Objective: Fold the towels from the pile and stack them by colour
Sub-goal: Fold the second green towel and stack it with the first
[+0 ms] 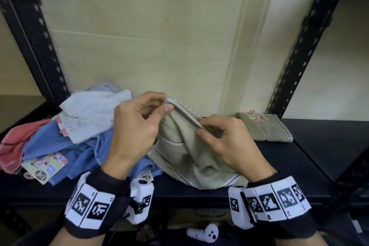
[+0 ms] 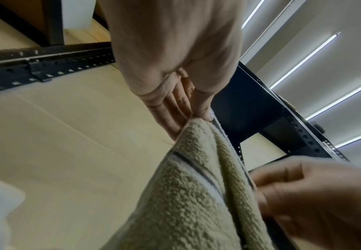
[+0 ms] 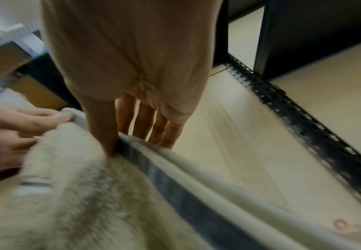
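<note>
Only the head view takes in the whole dark shelf (image 1: 319, 146); the wrist views show just fingers and terry cloth. Left of the beige towel (image 1: 189, 156) lies the unfolded pile (image 1: 65, 132) of pink, blue and white towels with paper tags. The left hand (image 1: 137, 126) pinches the beige towel's upper hem corner between thumb and fingers, the corner lifted off the shelf. The right hand (image 1: 223, 144) pinches the same striped hem just beside it, while the rest of the towel sags onto the shelf below both wrists. Right of it rests a folded beige towel (image 1: 263, 128), well apart.
</note>
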